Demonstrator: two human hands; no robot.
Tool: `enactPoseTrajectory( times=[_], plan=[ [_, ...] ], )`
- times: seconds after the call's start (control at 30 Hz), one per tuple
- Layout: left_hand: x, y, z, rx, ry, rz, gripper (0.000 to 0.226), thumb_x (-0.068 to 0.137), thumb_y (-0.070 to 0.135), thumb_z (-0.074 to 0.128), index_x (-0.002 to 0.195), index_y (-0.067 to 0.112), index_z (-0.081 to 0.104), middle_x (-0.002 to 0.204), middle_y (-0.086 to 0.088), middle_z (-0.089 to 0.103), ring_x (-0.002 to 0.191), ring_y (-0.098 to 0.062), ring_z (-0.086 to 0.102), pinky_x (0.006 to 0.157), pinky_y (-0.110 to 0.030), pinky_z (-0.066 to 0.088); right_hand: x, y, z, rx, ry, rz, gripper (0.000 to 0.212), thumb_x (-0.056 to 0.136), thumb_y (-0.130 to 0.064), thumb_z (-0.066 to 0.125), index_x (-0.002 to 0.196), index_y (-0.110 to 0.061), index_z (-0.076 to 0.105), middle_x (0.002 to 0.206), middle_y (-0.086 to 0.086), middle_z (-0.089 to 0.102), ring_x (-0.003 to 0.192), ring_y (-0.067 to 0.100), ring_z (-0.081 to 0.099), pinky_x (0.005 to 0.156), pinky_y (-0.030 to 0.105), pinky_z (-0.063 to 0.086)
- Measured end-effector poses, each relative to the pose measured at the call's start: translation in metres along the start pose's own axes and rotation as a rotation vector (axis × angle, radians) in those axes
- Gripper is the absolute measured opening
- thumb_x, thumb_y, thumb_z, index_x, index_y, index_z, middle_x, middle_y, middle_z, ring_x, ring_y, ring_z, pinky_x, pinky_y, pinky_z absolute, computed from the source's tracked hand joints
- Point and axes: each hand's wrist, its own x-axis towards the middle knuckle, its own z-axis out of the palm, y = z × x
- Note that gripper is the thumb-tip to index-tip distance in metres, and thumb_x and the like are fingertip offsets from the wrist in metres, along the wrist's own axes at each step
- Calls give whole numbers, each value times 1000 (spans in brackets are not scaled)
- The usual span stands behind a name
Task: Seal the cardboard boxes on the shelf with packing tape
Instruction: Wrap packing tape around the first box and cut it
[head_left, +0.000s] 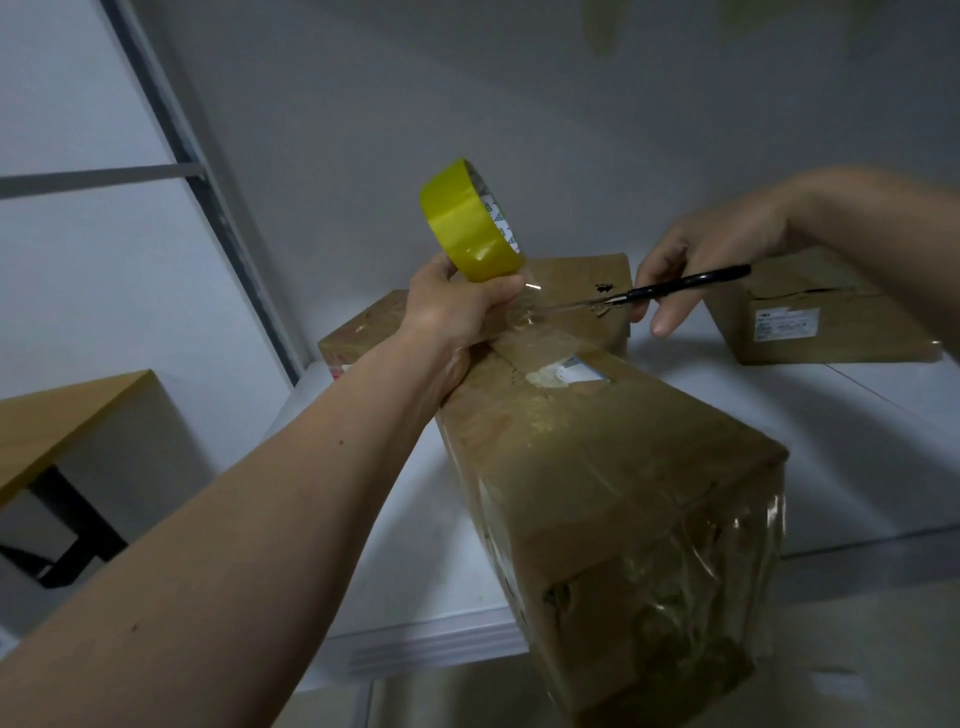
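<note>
Cardboard box (597, 467): lies on white shelf (883, 441), clear tape across its top.
Left hand (457, 312): grips yellow tape roll (467, 223) above the box.
Right hand (696, 260): holds black scissors (675, 288), blades at the stretched tape strip.
Second box (821, 312): behind, right.

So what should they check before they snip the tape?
1. Left hand holds the tape roll up off the box: ok.
2. Tape strip runs from the roll down to the long box: ok.
3. Right hand grips the scissors: ok.
4. Scissor blades reach the strip: ok, the tips lie at the tape.
5. Left fingers clear of the blades: cannot tell, they sit close to the tips.
6. Tape pressed flat on the box top: cannot tell, too shiny to judge.
</note>
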Motion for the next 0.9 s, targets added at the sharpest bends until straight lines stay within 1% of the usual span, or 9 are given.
enactPoseTrajectory(
  times=[0.17, 0.23, 0.3, 0.37, 0.47, 0.57, 0.7, 0.8, 0.9],
  plan=[
    [-2, 0, 4, -3, -15, 7, 30, 82, -12, 69, 101, 8, 58, 82, -7, 64, 45, -1, 61, 38, -12, 40, 5, 6, -5, -3, -1, 29, 86, 15, -75, 79, 91, -35, 76, 86, -21, 71, 99, 4, 59, 91, 28, 46],
    [-2, 0, 4, -1, -13, 9, 33, 82, -11, 70, 107, 7, 58, 80, -6, 64, 45, -2, 61, 38, -12, 40, 4, 2, -2, -6, -18, 29, 79, 25, -68, 83, 96, -32, 75, 84, -23, 70, 93, -2, 60, 86, 24, 44],
    [-1, 1, 3, 9, -15, 12, 36, 81, -10, 71, 112, 5, 58, 81, -6, 65, 45, -1, 61, 38, -12, 40, 5, -7, 3, -24, -31, 14, 63, 48, -52, 89, 103, -26, 73, 73, -25, 68, 79, -10, 60, 80, 22, 42],
    [-1, 1, 4, 16, -27, 15, 35, 82, -9, 71, 110, 7, 58, 83, -6, 65, 45, -1, 60, 39, -11, 40, 6, -13, 5, -5, -19, -4, 53, 56, -39, 86, 103, -22, 72, 68, -26, 66, 71, -14, 59, 79, 22, 40],
    [-2, 0, 5, 33, -37, 20, 33, 81, -9, 71, 106, 9, 59, 84, -6, 67, 50, -3, 64, 43, -13, 44, 8, -16, 4, 22, 16, 2, 44, 53, -38, 80, 95, -25, 74, 76, -23, 70, 86, -5, 60, 87, 24, 44],
    [2, -2, 3, -18, -26, 5, 39, 80, -11, 72, 113, 6, 60, 89, -10, 70, 64, -14, 70, 57, -24, 57, 9, -19, 5, 10, 38, -9, 39, 50, -38, 78, 87, -27, 76, 84, -15, 72, 90, 1, 60, 86, 23, 45],
    [3, -2, 0, -36, -27, 2, 39, 79, -12, 71, 112, 6, 61, 85, -9, 70, 60, -13, 69, 56, -24, 56, 11, -19, 8, -34, 95, -18, 35, 49, -39, 81, 74, -17, 74, 69, -5, 63, 69, 7, 53, 71, 23, 39],
    [-1, -1, 1, -19, -27, -3, 34, 81, -10, 71, 105, 12, 60, 84, -6, 68, 51, -6, 65, 45, -16, 47, 12, -15, 10, -83, 144, -11, 30, 57, -33, 85, 58, -13, 63, 49, -8, 51, 50, 2, 42, 59, 23, 32],
    [-3, -1, 2, -13, -22, 6, 37, 81, -10, 70, 112, 8, 59, 84, -7, 67, 46, -3, 62, 41, -13, 43, 13, -11, 18, -106, 197, -2, 34, 63, -26, 86, 53, -15, 55, 40, -13, 44, 39, 1, 39, 53, 22, 31]
  ],
)
